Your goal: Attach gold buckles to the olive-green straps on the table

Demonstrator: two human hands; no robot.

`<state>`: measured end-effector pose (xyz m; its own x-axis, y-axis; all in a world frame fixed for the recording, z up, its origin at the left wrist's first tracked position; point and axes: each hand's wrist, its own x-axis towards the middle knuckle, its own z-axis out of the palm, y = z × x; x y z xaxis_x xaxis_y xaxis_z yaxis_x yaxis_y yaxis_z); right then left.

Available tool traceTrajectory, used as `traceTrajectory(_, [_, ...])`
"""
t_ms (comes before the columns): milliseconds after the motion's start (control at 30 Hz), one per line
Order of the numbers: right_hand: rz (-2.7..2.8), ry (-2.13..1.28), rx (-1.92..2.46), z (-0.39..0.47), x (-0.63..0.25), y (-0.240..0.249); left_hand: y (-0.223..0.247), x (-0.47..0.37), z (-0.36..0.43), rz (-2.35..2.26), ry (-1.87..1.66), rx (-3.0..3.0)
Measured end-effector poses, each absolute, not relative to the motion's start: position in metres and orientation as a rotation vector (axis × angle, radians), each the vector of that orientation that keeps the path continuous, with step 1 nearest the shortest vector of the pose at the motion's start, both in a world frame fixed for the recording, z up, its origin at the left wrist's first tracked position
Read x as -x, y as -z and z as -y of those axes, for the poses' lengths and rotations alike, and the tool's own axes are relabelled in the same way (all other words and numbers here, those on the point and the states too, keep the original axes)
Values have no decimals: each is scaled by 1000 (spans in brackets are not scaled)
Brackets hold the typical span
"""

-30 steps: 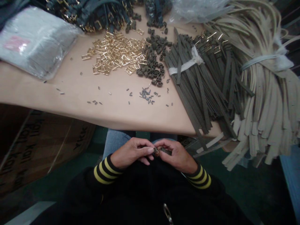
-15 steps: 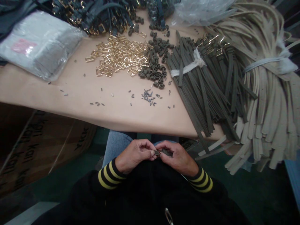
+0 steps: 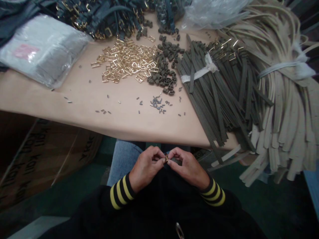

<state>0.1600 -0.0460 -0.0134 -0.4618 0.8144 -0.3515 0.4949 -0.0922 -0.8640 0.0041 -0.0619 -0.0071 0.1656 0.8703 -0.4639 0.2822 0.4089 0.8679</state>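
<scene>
We are looking into a workshop, where small strap fittings are lying about in bulk. On the covered worktable (image 3: 124, 122) we are seeing a heap of gold-coloured buckles (image 3: 129, 61), a pile of dark loops (image 3: 164, 71) and scattered tiny pieces (image 3: 157, 103). To their right we are noticing stacked dark straps (image 3: 209, 103) and a tied bundle of pale strips (image 3: 281, 113) hanging past the edge. Lower left, we are making out a lettered cardboard box (image 3: 57, 156).

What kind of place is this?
Probably a strap or belt workshop: gold buckles and small dark loops lie heaped on the table beside a tied bundle of dark straps.
</scene>
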Motion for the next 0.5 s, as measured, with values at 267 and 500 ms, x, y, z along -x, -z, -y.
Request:
traceTrajectory(267, [1950,-1574,1457,46,-157,12,12,-4,67,-1403,-617,-1149])
traceTrajectory(500, [1944,-1663,1311,42,-160,0,7,8,61,-1070,-605,-653])
